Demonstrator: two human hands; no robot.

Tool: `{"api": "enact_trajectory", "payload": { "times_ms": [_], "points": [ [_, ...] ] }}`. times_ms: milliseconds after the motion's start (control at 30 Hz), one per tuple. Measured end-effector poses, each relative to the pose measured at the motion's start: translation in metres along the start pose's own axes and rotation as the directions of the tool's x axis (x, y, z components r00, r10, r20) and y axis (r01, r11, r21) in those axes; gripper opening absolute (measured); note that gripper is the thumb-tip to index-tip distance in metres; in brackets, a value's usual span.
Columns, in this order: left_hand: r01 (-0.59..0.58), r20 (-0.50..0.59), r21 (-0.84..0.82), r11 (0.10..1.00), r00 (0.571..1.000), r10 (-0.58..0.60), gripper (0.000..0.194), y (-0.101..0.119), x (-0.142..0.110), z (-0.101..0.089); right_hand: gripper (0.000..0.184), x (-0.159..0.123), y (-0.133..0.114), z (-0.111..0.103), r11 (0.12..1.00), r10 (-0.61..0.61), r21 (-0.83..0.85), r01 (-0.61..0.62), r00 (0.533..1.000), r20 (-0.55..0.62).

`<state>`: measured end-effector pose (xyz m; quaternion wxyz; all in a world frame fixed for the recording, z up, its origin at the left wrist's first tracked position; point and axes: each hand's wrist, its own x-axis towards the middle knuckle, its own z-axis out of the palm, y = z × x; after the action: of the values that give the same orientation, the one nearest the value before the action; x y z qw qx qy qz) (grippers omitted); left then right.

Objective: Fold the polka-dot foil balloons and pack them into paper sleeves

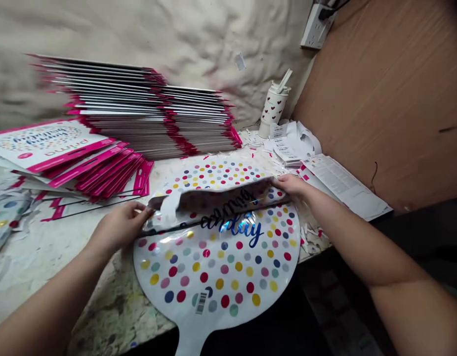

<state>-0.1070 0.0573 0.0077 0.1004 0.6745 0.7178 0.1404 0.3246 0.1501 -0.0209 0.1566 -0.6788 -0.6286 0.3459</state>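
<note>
My left hand (119, 227) is clenched on the edge of the fold, its fingers curled over the foil, while my right hand (293, 185) lies palm down on the fold's other end. I cannot tell whether its thumb is pinching underneath. Between them, I am folding the top of one round foil balloon (217, 267) down across its printed "birthday" lettering, and the fold stands in a loose, raised curl rather than pressed flat. The balloon lies on the bench at 12 o'clock from me, with its neck pointing to 6 and hanging over the bench edge. It is printed with coloured dots and carries one barcode sticker (201, 302) near the neck.

Beyond my left hand, at 10 o'clock, is one fanned pile of pink-edged packaging cards (83, 158). Behind it, at 11, one long slumped stack of flat packs (139, 116) leans against the crumpled wall sheet; there are dozens, too many to count exactly. At 9, foil packets (8, 217) lie at the bench edge, partly out of view.

Past my right hand, at 1 o'clock, stands one heart-patterned tumbler (273, 106) beside a loose heap of white printed labels (289, 146). At 2, one printed paper sheet (341, 185) lies against a wooden panel (380, 99), and one wall socket (315, 27) sits above.
</note>
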Motion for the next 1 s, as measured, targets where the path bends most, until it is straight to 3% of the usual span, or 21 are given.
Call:
{"api": "enact_trajectory", "payload": {
  "times_ms": [67, 100, 167, 267, 333, 367, 400, 467, 533, 567, 600, 633, 667, 733, 767, 800, 867, 933, 1000],
  "points": [
    [-0.091, -0.087, 0.148, 0.985, 0.991, 0.105, 0.052, 0.013, -0.004, 0.01, 0.043, 0.017, -0.006, 0.002, 0.997, 0.045, -0.061, -0.047, 0.998, -0.038],
    [-0.165, -0.079, 0.205, 0.965, 0.98, 0.184, 0.052, 0.018, -0.01, 0.018, 0.043, 0.022, -0.008, 0.002, 0.993, 0.063, -0.096, -0.068, 0.996, -0.056],
    [-0.308, 0.025, 0.241, 0.921, 0.95, 0.311, 0.054, 0.022, -0.025, 0.036, 0.044, 0.028, -0.012, -0.002, 0.98, 0.093, -0.166, -0.109, 0.991, -0.098],
    [-0.349, 0.187, 0.266, 0.898, 0.933, 0.308, 0.061, 0.022, -0.045, 0.054, 0.059, 0.024, -0.03, -0.002, 0.954, 0.111, -0.247, -0.167, 0.968, -0.224],
    [-0.332, 0.208, 0.306, 0.893, 0.938, 0.277, 0.062, 0.024, -0.05, 0.058, 0.064, 0.008, -0.055, 0.017, 0.945, -0.005, -0.311, -0.101, 0.947, -0.321],
    [-0.325, 0.212, 0.317, 0.891, 0.94, 0.268, 0.061, 0.025, -0.051, 0.058, 0.062, -0.004, -0.071, 0.034, 0.933, -0.127, -0.359, -0.002, 0.934, -0.335],
    [-0.32, 0.214, 0.321, 0.891, 0.941, 0.261, 0.059, 0.026, -0.051, 0.057, 0.058, -0.017, -0.087, 0.055, 0.898, -0.281, -0.413, 0.151, 0.92, -0.274],
    [-0.311, 0.208, 0.321, 0.895, 0.945, 0.253, 0.057, 0.028, -0.05, 0.057, 0.061, -0.044, -0.114, 0.101, 0.779, -0.514, -0.39, 0.491, 0.856, 0.053],
    [-0.309, 0.192, 0.316, 0.897, 0.947, 0.258, 0.055, 0.028, -0.049, 0.056, 0.074, -0.063, -0.122, 0.135, 0.686, -0.601, -0.289, 0.668, 0.744, 0.293],
    [-0.31, 0.183, 0.313, 0.898, 0.947, 0.263, 0.055, 0.027, -0.048, 0.056, 0.078, -0.069, -0.117, 0.141, 0.686, -0.595, -0.259, 0.68, 0.729, 0.338],
    [-0.312, 0.179, 0.309, 0.898, 0.947, 0.267, 0.055, 0.026, -0.048, 0.055, 0.08, -0.072, -0.105, 0.139, 0.71, -0.56, -0.26, 0.655, 0.748, 0.355],
    [-0.311, 0.181, 0.304, 0.901, 0.947, 0.266, 0.055, 0.025, -0.048, 0.054, 0.08, -0.074, -0.087, 0.128, 0.751, -0.505, -0.289, 0.594, 0.798, 0.328],
    [-0.307, 0.189, 0.297, 0.904, 0.947, 0.259, 0.056, 0.025, -0.047, 0.053, 0.079, -0.075, -0.066, 0.112, 0.8, -0.426, -0.337, 0.496, 0.866, 0.263],
    [-0.289, 0.209, 0.283, 0.915, 0.949, 0.235, 0.057, 0.031, -0.045, 0.052, 0.079, -0.078, -0.022, 0.072, 0.876, -0.184, -0.448, 0.18, 0.982, 0.035],
    [-0.283, 0.208, 0.276, 0.918, 0.951, 0.23, 0.058, 0.038, -0.043, 0.053, 0.079, -0.081, -0.003, 0.055, 0.876, -0.084, -0.481, 0.034, 0.993, -0.083],
    [-0.28, 0.193, 0.272, 0.921, 0.953, 0.232, 0.06, 0.047, -0.041, 0.055, 0.078, -0.086, 0.011, 0.042, 0.863, -0.066, -0.505, -0.022, 0.986, -0.156],
    [-0.289, 0.154, 0.259, 0.922, 0.954, 0.256, 0.069, 0.072, -0.037, 0.062, 0.071, -0.097, 0.023, 0.035, 0.842, -0.168, -0.536, 0.058, 0.973, -0.159],
    [-0.315, 0.168, 0.234, 0.92, 0.945, 0.281, 0.078, 0.1, -0.034, 0.072, 0.068, -0.104, 0.018, 0.046, 0.823, -0.288, -0.533, 0.197, 0.953, -0.093],
    [-0.331, 0.228, 0.213, 0.919, 0.932, 0.283, 0.083, 0.121, -0.034, 0.083, 0.072, -0.101, 0.007, 0.061, 0.848, -0.274, -0.496, 0.186, 0.956, -0.108]
  ]
}}
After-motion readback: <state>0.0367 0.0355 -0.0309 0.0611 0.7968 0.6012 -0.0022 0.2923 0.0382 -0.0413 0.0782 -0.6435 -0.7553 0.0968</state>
